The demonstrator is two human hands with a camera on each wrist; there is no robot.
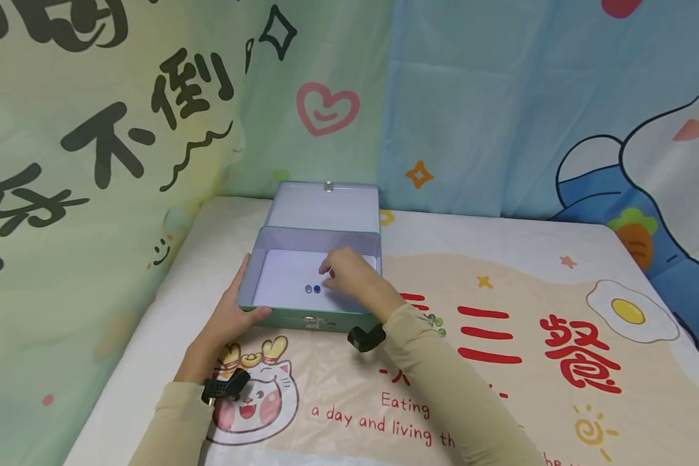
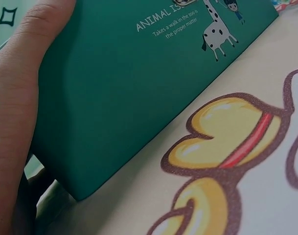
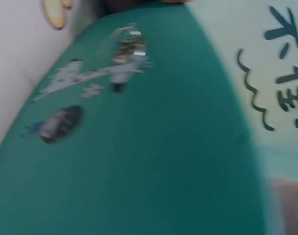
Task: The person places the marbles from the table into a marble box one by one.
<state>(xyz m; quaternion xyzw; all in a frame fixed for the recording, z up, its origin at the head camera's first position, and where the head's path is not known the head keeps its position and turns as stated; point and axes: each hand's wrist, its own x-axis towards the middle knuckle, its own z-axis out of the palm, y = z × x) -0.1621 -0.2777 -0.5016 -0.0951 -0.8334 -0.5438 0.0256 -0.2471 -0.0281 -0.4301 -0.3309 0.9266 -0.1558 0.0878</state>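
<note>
1. Green tin box [image 1: 291, 320] stands near the far edge of the worktop [image 1: 210, 223], its lid [image 1: 326, 207] swung open toward that edge.
2. Left hand [image 1: 235, 305] clamps the box's front left corner, thumb over the front rim.
3. Right hand [image 1: 352, 272] hovers over the box floor, thumb and forefinger apart.
4. Pale marble [image 1: 309, 289] and blue marble [image 1: 317, 289] lie side by side inside, just left of those fingertips.
5. Green marbles [image 1: 439, 321] lie on the worktop, off the box's front right corner.
</note>
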